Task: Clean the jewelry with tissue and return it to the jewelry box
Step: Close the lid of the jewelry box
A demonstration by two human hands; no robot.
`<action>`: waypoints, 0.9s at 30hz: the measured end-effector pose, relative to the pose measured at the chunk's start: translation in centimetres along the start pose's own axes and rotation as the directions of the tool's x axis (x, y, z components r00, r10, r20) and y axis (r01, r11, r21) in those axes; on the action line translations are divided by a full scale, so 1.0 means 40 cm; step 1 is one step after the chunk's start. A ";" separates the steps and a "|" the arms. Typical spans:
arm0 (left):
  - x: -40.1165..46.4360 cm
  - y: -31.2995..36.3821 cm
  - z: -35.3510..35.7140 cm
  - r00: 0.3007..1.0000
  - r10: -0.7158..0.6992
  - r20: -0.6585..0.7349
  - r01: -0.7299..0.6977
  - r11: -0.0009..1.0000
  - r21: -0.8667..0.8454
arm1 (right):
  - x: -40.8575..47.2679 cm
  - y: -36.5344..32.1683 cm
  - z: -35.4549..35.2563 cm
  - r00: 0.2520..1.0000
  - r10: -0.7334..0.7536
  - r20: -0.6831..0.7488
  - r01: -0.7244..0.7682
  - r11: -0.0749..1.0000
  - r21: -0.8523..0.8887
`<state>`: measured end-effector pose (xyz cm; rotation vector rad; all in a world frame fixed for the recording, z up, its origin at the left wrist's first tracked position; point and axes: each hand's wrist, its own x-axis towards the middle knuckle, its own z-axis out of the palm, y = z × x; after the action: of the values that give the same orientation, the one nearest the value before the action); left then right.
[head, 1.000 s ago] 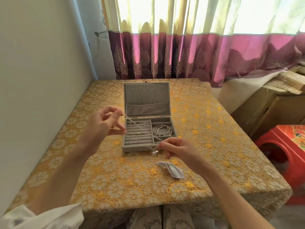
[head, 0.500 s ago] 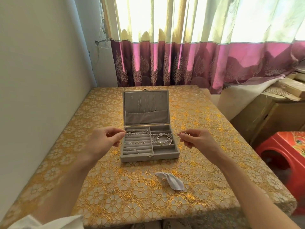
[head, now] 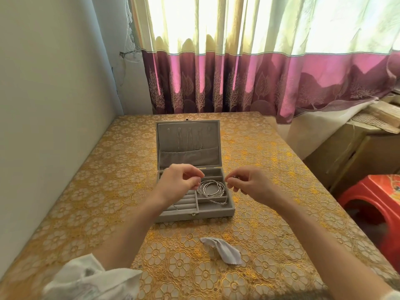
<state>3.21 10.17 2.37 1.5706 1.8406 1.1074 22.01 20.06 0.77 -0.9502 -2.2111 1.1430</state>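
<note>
A grey jewelry box (head: pixel 194 214) stands open on the table, its lid upright with thin chains hanging inside. My left hand (head: pixel 179 184) and my right hand (head: pixel 246 184) hover over the box, each pinching an end of a thin silver necklace (head: pixel 217 201). The necklace's middle sags into the front right compartment. Silver bangles (head: pixel 211 188) lie in the compartment between my hands. A small ring (head: pixel 174 206) sits in the ring rows at the left. A crumpled pale tissue (head: pixel 223 250) lies on the table in front of the box, touched by neither hand.
The table carries a gold floral cloth (head: pixel 270 224). A wall (head: pixel 43 126) borders it on the left and a curtain (head: pixel 259 83) hangs behind. To the right stand a red plastic stool (head: pixel 372 204) and cardboard boxes (head: pixel 357 152).
My hands have moved closer together above the box. The necklace, stretched across the box half a second ago, now hangs slack into the right compartment.
</note>
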 end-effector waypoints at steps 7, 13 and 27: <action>0.033 -0.050 0.081 0.993 0.012 0.119 -0.038 0.975 0.219 | 0.036 0.027 0.049 0.988 0.062 0.142 -0.016 0.952 -0.306; 0.047 -0.077 0.107 0.981 -0.022 0.190 -0.030 0.964 0.265 | 0.049 0.043 0.066 0.954 0.137 0.266 -0.036 0.936 -0.350; 0.314 -0.068 -0.123 0.912 0.406 -0.061 -0.222 0.613 0.759 | 0.362 -0.029 -0.007 0.930 -0.293 -0.221 0.142 0.843 -0.519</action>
<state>-5.09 20.91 4.71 2.3948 2.4242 0.6930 12.42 30.67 3.23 -0.9497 -2.3237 0.2947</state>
